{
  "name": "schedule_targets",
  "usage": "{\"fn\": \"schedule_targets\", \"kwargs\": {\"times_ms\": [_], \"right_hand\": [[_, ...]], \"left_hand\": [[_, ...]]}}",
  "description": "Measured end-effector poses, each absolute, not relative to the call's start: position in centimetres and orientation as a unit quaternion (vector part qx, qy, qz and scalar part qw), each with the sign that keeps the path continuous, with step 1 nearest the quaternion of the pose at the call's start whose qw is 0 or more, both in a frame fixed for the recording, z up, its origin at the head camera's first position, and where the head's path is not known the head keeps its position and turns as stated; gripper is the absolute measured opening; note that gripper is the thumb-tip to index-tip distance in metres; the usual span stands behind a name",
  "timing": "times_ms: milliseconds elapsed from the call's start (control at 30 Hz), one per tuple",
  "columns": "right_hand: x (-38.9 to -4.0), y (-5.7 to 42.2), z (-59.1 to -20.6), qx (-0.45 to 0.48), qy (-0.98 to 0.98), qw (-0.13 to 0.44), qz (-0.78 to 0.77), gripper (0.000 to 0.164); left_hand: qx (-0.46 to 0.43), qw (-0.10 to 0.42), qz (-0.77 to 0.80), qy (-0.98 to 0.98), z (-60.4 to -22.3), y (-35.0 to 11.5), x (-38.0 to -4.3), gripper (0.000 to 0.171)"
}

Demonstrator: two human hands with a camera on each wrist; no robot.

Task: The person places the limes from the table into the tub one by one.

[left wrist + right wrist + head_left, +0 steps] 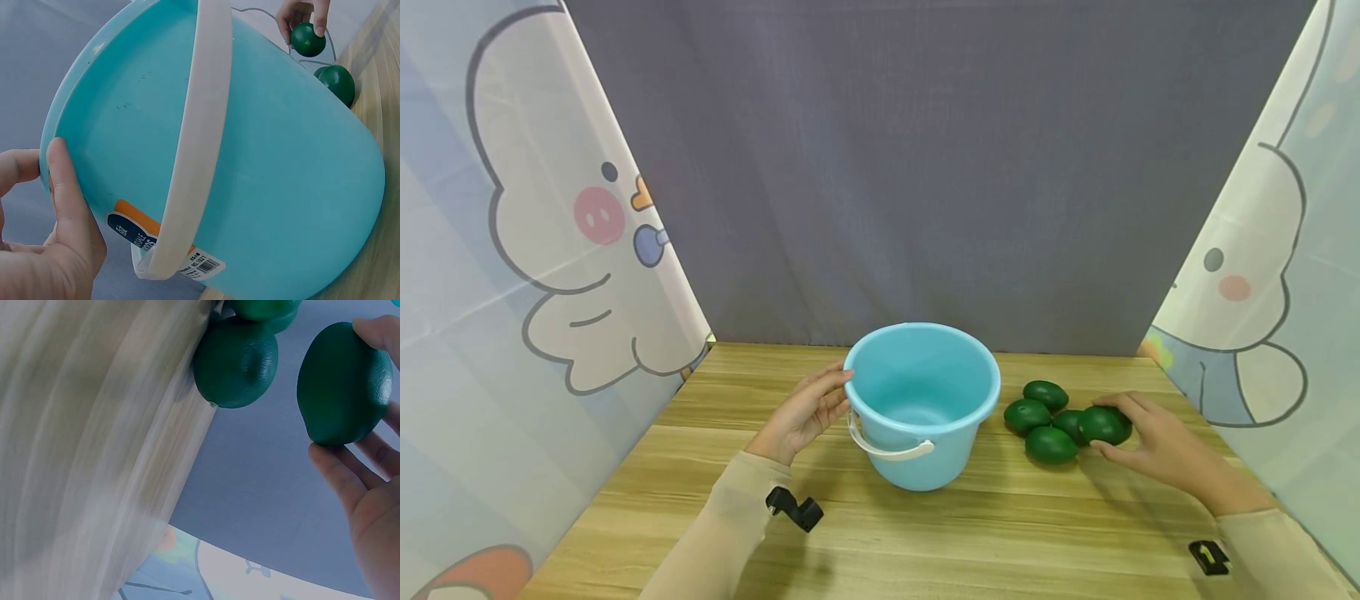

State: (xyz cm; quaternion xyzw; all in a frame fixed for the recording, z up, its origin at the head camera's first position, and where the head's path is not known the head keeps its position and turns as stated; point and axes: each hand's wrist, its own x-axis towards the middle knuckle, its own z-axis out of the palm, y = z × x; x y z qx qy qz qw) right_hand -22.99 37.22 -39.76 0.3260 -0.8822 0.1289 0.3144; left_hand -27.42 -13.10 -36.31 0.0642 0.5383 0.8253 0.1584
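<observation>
A light blue bucket (917,462) stands upright on the table, its bare inner floor in sight and its white handle (891,454) lowered to the front. My left hand (801,412) holds the bucket's rim at the left side, thumb against the outer wall. To the right, my right hand (1168,450) grips a glossy dark green avocado (344,384) between thumb and fingers. In the left wrist view this held avocado (307,40) is up off the table. Several more avocados (1051,446) lie clustered between the bucket and my right hand.
The wood-grain table (947,542) reaches back to a dark grey curtain (925,183). Cartoon-printed sheets (550,250) hang along both sides. A printed label (203,264) is on the bucket's outer wall, partly behind the handle.
</observation>
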Motion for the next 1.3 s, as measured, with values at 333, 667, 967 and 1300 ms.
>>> {"fn": "schedule_targets", "kwargs": {"times_ms": [333, 667, 967, 1300], "right_hand": [[-23.3, 36.6, -39.1, 0.328, -0.880, 0.320, 0.130, 0.065], [-23.4, 36.4, -38.5, 0.336, -0.876, 0.319, 0.131, 0.067], [-23.4, 35.6, -37.6, 0.333, -0.878, 0.319, 0.127, 0.066], [-23.8, 34.9, -36.8, 0.347, -0.869, 0.326, 0.133, 0.066]], "left_hand": [[0.059, 0.156, 0.823, 0.542, -36.2, -13.1, -27.4, 0.047], [0.062, 0.159, 0.824, 0.540, -36.2, -13.1, -27.4, 0.047], [0.057, 0.156, 0.824, 0.542, -36.3, -13.1, -27.4, 0.046], [0.059, 0.157, 0.824, 0.541, -36.3, -13.1, -27.4, 0.047]]}}
